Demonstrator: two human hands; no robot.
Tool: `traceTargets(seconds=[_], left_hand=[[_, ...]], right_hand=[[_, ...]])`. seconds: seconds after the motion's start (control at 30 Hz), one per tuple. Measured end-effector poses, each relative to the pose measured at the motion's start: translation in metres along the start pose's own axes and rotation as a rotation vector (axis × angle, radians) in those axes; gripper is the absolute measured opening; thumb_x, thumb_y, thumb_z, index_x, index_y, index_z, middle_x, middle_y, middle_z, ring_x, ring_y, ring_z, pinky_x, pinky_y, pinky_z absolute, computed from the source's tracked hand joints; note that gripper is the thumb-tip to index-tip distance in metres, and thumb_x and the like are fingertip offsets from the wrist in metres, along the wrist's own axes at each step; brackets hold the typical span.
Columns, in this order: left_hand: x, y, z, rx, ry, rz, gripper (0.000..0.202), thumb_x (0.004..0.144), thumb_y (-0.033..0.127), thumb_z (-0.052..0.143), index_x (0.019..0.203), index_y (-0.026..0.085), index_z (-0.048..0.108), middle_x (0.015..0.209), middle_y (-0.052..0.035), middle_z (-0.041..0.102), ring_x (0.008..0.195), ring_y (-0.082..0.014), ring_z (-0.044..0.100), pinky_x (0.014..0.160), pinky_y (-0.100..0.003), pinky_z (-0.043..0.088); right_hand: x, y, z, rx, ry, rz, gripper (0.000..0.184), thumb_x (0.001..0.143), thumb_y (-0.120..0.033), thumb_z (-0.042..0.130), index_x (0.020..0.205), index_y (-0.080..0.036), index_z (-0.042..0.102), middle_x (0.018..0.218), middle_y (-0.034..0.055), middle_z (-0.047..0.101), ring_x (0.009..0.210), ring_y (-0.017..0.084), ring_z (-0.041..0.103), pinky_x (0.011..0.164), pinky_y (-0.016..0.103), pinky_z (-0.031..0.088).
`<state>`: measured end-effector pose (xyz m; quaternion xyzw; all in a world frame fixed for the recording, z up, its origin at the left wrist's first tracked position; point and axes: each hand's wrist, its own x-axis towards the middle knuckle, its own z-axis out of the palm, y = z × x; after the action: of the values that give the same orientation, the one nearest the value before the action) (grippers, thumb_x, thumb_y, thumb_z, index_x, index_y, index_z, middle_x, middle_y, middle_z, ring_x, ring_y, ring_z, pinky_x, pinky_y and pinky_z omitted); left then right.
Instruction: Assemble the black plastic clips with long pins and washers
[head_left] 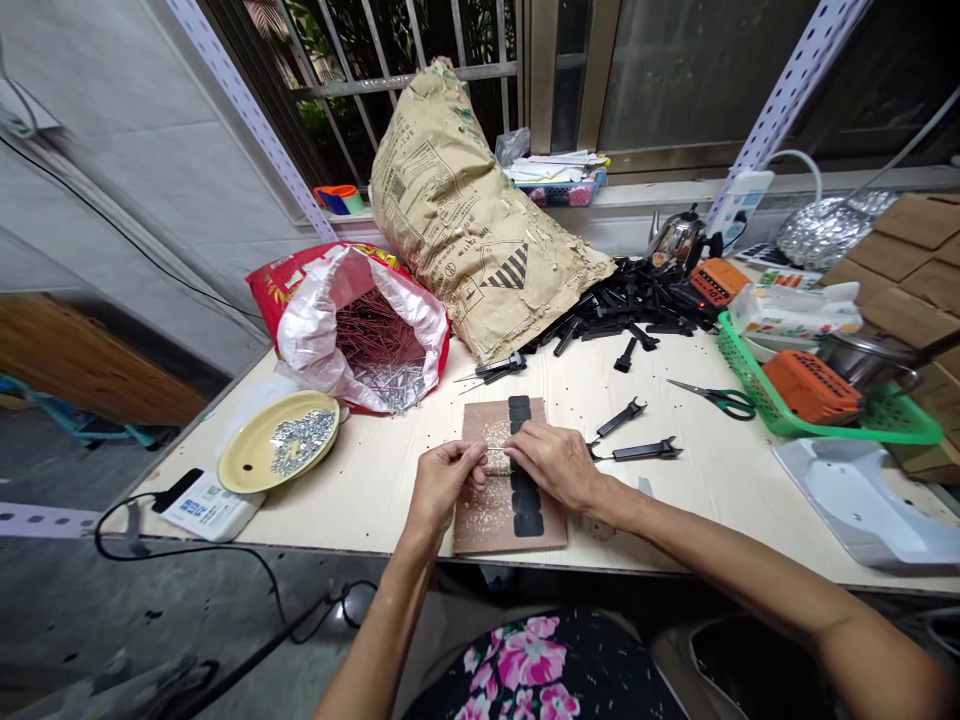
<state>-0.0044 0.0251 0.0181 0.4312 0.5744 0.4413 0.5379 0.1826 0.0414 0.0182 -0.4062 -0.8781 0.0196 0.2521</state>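
Note:
Between my two hands runs a thin metal rod (pixel 496 447), held level above a brown board (pixel 480 525). My left hand (pixel 442 482) is closed in a pinch on the rod's left end. The fingers of my right hand (pixel 559 465) are pressed together at its right end; the tips are partly hidden. A column of black rounded pads (pixel 528 524) lies along the board, partly under my right hand. Pale crumbs are scattered over the board. Right of my right hand lie black plastic clips with stems, an upper one (pixel 621 418) and a lower one (pixel 646 451).
At left stand a yellow plate (pixel 234 456) of small metal parts and a red bag (pixel 264 290) of thin rods. A large paper sack (pixel 465 220) leans behind, beside piled black parts (pixel 600 305). Scissors (pixel 724 401) and a green basket (pixel 817 430) are at right.

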Motion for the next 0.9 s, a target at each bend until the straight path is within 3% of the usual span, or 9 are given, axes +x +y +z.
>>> traceTargets(seconds=[0.2,0.4,0.9], left_hand=[[0.005,-0.004,-0.003,-0.019,-0.146,-0.134,0.038,0.063,0.049,0.072,0.063,0.013,0.061,0.044,0.0017,0.055,0.037,-0.0081,0.047,0.043,-0.020,0.036],[0.003,-0.002,-0.001,0.078,-0.115,-0.078,0.034,0.065,0.046,0.071,0.063,0.013,0.062,0.045,0.0004,0.057,0.038,-0.0091,0.049,0.043,-0.020,0.036],[0.003,-0.005,0.000,0.021,-0.170,-0.161,0.035,0.065,0.046,0.072,0.063,0.012,0.063,0.045,0.0003,0.057,0.039,-0.0087,0.049,0.044,-0.019,0.037]], right_hand=[[-0.003,0.005,0.005,0.023,-0.019,-0.046,0.025,0.096,-0.033,0.041,0.089,-0.019,0.061,0.082,0.0025,0.061,0.075,0.013,0.053,0.065,0.024,0.034],[-0.006,0.004,0.007,0.043,-0.055,-0.024,0.025,0.096,-0.031,0.040,0.090,-0.019,0.061,0.081,0.0023,0.058,0.073,0.012,0.053,0.063,0.023,0.036],[-0.013,0.010,0.004,0.254,-0.128,0.007,0.022,0.096,-0.024,0.039,0.102,-0.019,0.060,0.091,0.0036,0.055,0.078,0.011,0.056,0.068,0.021,0.044]])
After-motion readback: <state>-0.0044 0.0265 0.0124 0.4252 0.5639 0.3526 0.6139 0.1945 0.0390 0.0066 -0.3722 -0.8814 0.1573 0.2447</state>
